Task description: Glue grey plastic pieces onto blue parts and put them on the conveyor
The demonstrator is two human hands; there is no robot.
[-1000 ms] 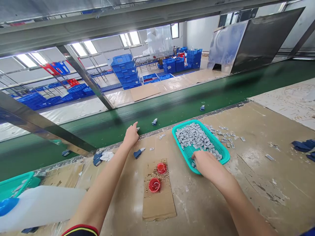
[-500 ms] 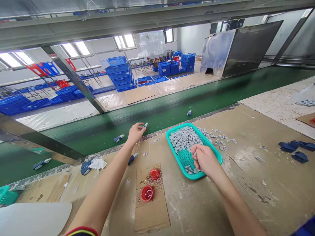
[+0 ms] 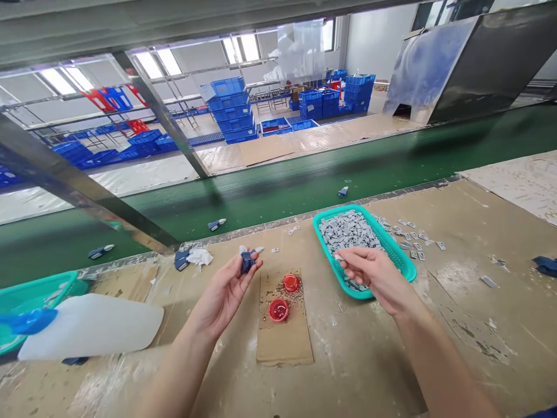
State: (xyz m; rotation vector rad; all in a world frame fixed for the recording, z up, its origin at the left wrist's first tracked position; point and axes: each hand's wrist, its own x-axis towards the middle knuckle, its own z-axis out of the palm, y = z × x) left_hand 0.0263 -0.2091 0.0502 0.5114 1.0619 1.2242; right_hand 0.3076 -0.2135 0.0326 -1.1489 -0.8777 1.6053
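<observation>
My left hand [image 3: 226,290] is raised palm-up over the bench, its fingertips closed on a small blue plastic part [image 3: 247,260]. My right hand [image 3: 373,273] hovers over the near end of a teal basket [image 3: 407,267] full of small grey pieces [image 3: 348,229] and pinches one grey piece [image 3: 338,256] between thumb and forefinger. Between the two hands lies a strip of cardboard [image 3: 285,337] with two red caps [image 3: 285,296] on it, among scattered small bits.
A green conveyor belt [image 3: 304,186] runs behind the bench, carrying blue parts [image 3: 216,224]. Loose grey pieces [image 3: 415,238] lie right of the basket. A white jug with a blue cap [image 3: 87,334] and another teal basket [image 3: 26,290] are at left. Blue crates [image 3: 230,113] stand far back.
My left hand drew back from the belt edge and now holds a blue part, lifted toward me. My right hand lifted out of the basket with a grey piece pinched.
</observation>
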